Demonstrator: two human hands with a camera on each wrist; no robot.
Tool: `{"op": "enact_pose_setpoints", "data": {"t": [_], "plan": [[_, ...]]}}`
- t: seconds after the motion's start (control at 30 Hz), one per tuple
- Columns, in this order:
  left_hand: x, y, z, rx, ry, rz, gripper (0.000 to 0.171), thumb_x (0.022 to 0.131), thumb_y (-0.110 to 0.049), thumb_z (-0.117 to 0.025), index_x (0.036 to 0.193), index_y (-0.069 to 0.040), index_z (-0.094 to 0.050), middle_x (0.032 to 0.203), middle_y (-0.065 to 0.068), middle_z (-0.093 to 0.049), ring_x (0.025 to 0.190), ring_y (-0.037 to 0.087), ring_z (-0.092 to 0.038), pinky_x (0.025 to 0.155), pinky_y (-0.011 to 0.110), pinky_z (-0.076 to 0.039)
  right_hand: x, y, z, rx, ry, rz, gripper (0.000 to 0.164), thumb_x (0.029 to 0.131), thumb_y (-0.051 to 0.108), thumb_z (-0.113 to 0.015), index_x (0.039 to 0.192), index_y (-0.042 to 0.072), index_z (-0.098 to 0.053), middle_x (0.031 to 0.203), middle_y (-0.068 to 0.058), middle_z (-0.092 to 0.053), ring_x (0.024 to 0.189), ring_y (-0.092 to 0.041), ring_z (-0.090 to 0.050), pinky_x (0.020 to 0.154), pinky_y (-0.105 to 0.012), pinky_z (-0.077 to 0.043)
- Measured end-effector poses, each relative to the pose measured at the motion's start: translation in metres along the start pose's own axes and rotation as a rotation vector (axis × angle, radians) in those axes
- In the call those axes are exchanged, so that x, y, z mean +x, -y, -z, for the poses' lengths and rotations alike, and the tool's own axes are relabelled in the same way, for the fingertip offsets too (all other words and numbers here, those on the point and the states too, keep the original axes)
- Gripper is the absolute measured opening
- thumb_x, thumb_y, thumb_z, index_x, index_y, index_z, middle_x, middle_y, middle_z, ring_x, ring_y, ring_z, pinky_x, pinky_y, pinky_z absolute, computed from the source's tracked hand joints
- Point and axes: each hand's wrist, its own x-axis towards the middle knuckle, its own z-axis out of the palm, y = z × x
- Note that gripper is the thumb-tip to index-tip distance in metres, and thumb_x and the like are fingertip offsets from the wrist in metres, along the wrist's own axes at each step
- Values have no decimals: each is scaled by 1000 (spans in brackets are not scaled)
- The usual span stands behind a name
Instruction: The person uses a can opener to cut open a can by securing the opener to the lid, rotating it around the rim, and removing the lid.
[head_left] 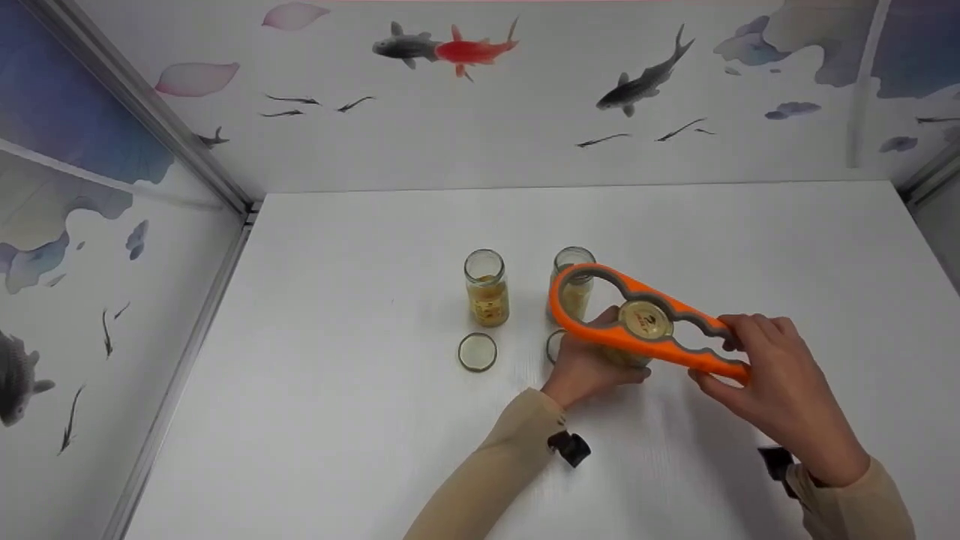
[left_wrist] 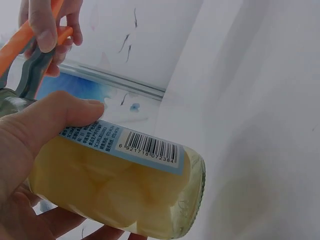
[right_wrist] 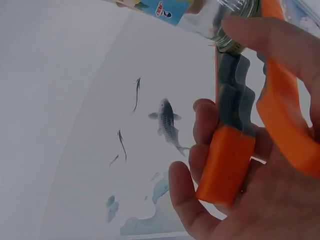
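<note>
My left hand [head_left: 589, 369] grips a glass jar [left_wrist: 120, 185] of pale yellow fruit, its thumb across the label by the barcode. A gold lid [head_left: 645, 320] tops this jar. Around the lid sits an orange jar opener [head_left: 592, 331] with grey scalloped inner edges. My right hand [head_left: 787, 382] holds the opener's two handle ends, which the right wrist view shows between thumb and fingers [right_wrist: 205, 122]. Part of the held jar is hidden by the opener and left hand in the head view.
Two lidless jars stand farther back: one jar [head_left: 487, 292] at the left, another jar [head_left: 574, 259] partly behind the opener. A loose lid [head_left: 478, 352] lies before the left one, and a second lid [head_left: 553, 347] is partly covered by the left hand. Printed panels border the white table [head_left: 337, 420].
</note>
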Motion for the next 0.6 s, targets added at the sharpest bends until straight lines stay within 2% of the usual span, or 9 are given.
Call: {"op": "enact_pose_setpoints", "data": {"t": [0.1, 0.27, 0.37, 0.5, 0.6], "plan": [[-4, -2, 4, -5, -5, 10, 77, 67, -14, -89, 136, -8, -53, 133, -2, -57, 121, 2, -49, 106, 25, -31, 2, 1, 3, -36, 24, 40, 59, 61, 9, -89, 110, -2, -57, 84, -10, -60, 82, -30, -47, 65, -45, -38], [-8, -1, 9, 6, -4, -35, 70, 68, -15, -89, 130, -11, -57, 125, -6, -62, 116, 1, -51, 107, 29, -31, 5, 4, 5, -63, 69, 45, 57, 61, 10, -89, 108, 0, -58, 81, -6, -61, 76, -25, -49, 67, -47, -40], [-11, 2, 12, -21, -9, -56, 68, 68, -13, -88, 129, -9, -58, 125, -5, -62, 117, 2, -50, 108, 31, -30, 8, 6, 5, -72, 80, 58, 54, 60, 9, -89, 105, 1, -59, 76, -2, -59, 69, -21, -49, 68, -50, -42], [-14, 4, 18, -46, 16, -129, 63, 69, -9, -86, 125, -9, -59, 120, -4, -64, 115, 3, -51, 107, 30, -31, 12, 6, 3, -83, 54, 106, 49, 56, 3, -88, 97, 4, -60, 69, 4, -53, 61, -15, -45, 68, -49, -43], [-15, 3, 22, -15, 41, -172, 60, 70, -9, -85, 124, -10, -58, 116, -5, -65, 111, 2, -52, 105, 29, -33, 13, 7, 2, -86, 43, 122, 47, 55, 0, -86, 94, 5, -61, 67, 6, -50, 60, -14, -43, 70, -49, -43]]}}
